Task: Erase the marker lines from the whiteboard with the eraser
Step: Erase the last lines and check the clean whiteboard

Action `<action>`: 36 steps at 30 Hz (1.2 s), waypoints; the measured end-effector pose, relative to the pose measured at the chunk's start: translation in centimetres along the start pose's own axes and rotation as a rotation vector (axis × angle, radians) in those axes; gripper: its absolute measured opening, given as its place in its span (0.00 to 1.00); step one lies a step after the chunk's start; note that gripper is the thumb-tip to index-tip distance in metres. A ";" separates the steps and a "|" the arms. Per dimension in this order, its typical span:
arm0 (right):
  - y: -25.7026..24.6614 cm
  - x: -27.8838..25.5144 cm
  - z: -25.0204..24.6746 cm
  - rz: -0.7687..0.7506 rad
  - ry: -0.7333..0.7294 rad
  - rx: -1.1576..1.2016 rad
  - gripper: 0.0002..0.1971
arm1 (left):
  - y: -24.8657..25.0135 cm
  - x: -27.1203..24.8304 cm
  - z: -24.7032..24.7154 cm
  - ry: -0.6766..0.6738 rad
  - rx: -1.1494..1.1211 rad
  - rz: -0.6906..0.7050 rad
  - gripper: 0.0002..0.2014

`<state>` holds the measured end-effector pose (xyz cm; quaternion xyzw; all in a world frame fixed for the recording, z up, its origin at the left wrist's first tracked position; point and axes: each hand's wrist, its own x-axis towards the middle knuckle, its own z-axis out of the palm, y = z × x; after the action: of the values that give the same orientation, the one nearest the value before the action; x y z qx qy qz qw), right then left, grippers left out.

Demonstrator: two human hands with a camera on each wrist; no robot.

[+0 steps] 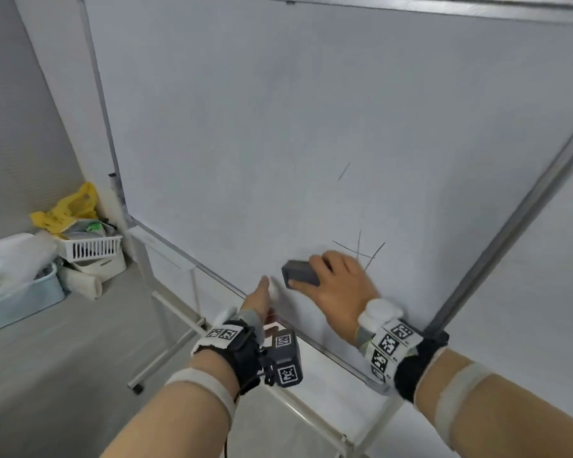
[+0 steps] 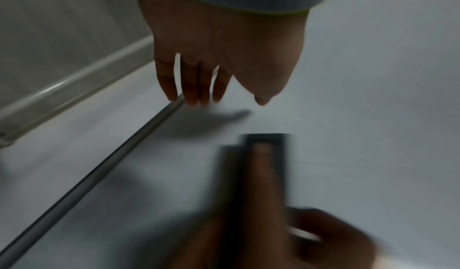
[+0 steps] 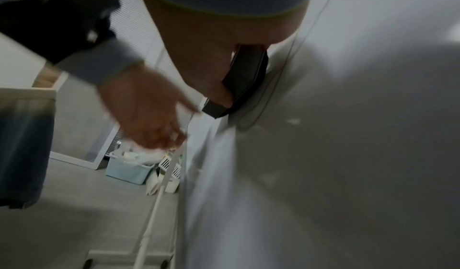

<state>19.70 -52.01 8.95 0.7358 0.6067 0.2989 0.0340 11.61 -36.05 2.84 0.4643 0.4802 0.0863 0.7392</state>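
Note:
The whiteboard (image 1: 278, 127) fills most of the head view, leaning away from me. My right hand (image 1: 318, 272) grips a dark grey eraser (image 1: 296, 272) and presses it flat on the board's lower part. Crossed marker lines (image 1: 359, 251) show just right of that hand, and one short stroke (image 1: 344, 171) lies higher up. The eraser (image 3: 245, 82) appears under the palm in the right wrist view and blurred (image 2: 263, 155) in the left wrist view. My left hand (image 1: 261, 292) has straight fingers (image 2: 199, 88) that reach the board's lower frame (image 2: 99, 171), holding nothing.
The board's white stand legs (image 1: 166, 352) and pen tray (image 1: 159, 246) run below it. On the grey floor at the left sit a white basket (image 1: 91, 247), a pale blue bin (image 1: 24, 299) and a yellow bag (image 1: 67, 209). A grey wall stands behind.

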 end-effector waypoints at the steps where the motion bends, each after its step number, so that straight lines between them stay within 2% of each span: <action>1: -0.7 -1.5 0.5 0.008 -0.050 0.024 0.32 | 0.8 -1.1 -0.1 -0.063 0.020 0.051 0.35; 3: -1.5 -2.8 1.3 0.086 -0.102 0.048 0.39 | 2.2 -3.1 0.1 -0.186 0.079 0.100 0.35; 5: -1.8 -2.9 0.5 0.175 -0.083 0.057 0.45 | 3.3 -5.0 0.4 -0.200 0.165 0.150 0.34; 7: -1.9 -2.9 -1.2 0.204 -0.029 0.072 0.40 | 3.9 -7.0 0.8 -0.192 0.253 0.180 0.32; 10: -2.0 -2.0 -2.4 0.188 0.022 0.085 0.29 | 4.2 -8.0 1.3 -0.216 0.258 0.171 0.30; 15: -2.3 -1.1 -4.9 0.232 0.118 0.039 0.23 | 5.1 -10.5 2.2 -0.202 0.149 0.240 0.39; 17: -2.2 -0.7 -6.4 0.257 0.181 0.034 0.23 | 5.8 -11.3 2.5 -0.144 0.074 0.307 0.37; 19: -1.8 -0.5 -8.3 0.290 0.249 0.051 0.30 | 7.0 -12.1 2.4 -0.056 0.010 0.391 0.37; 21: -1.2 -0.8 -10.8 0.366 0.407 0.092 0.32 | 8.7 -12.9 2.4 0.002 -0.027 0.500 0.43; 23: -0.4 -2.0 -13.7 0.490 0.657 0.112 0.26 | 10.1 -14.2 2.8 0.021 -0.008 0.628 0.46; 25: 0.9 -3.1 -16.2 0.625 0.889 0.119 0.24 | 11.2 -15.8 3.6 0.035 0.053 0.770 0.40; 27: 2.4 -4.2 -17.8 0.746 0.983 0.132 0.28 | 11.4 -17.3 4.9 0.077 0.194 0.904 0.33; 29: 3.9 -4.3 -18.0 0.861 0.976 0.229 0.36 | 11.3 -18.3 5.8 0.126 0.271 1.000 0.29; 31: 5.1 -4.7 -17.4 0.956 0.983 0.420 0.41 | 10.8 -18.6 6.6 0.108 0.277 1.017 0.28; 33: 5.5 -4.9 -16.5 1.046 0.947 0.680 0.39 | 10.4 -17.5 6.7 0.069 0.235 0.977 0.28; 36: 4.9 -5.0 -14.2 1.177 0.731 0.909 0.30 | 9.3 -15.5 6.4 0.003 0.155 0.829 0.28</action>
<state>16.69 -62.33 20.61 0.7315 0.1570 0.2138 -0.6281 11.51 -43.68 20.46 0.6723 0.2590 0.3407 0.6040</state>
